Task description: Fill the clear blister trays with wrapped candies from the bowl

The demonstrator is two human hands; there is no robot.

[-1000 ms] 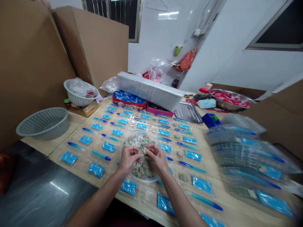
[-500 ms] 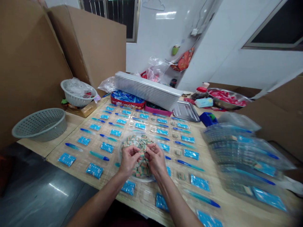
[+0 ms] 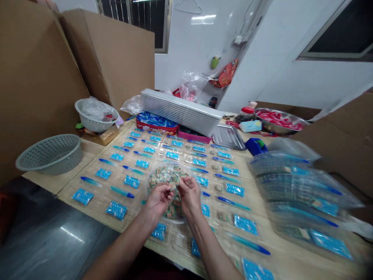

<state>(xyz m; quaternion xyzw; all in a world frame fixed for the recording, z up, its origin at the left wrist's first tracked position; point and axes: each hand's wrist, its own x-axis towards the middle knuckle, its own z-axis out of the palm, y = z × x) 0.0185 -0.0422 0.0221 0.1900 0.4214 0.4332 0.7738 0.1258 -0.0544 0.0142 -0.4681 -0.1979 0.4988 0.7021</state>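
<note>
A round clear tub (image 3: 147, 191) full of small green-and-tan striped blocks (image 3: 164, 175) stands on the table in front of me. Over it, my left hand (image 3: 159, 199) is closed in a pinch on a small striped block (image 3: 173, 187). My right hand (image 3: 190, 195) pinches at the same spot, close to the left fingertips; its fingers partly cover what it grips. Around the tub lie clear plastic trays in rows, with blue patterned packets (image 3: 116, 210) and blue pens (image 3: 122, 192). Some trays on the right also hold a striped block (image 3: 222, 216).
Filled trays (image 3: 303, 194) are stacked at the right. Behind the rows, a long stack of clear trays (image 3: 180, 112) rests on a red tin (image 3: 157, 130) of blue pieces and a pink tin. Grey baskets (image 3: 52, 157) stand left, a metal bowl (image 3: 279, 128) at back right.
My left hand has shifted slightly down and its fingers have opened out a little. The right hand stays nearly in place, the fingertips still meeting over the tub.
</note>
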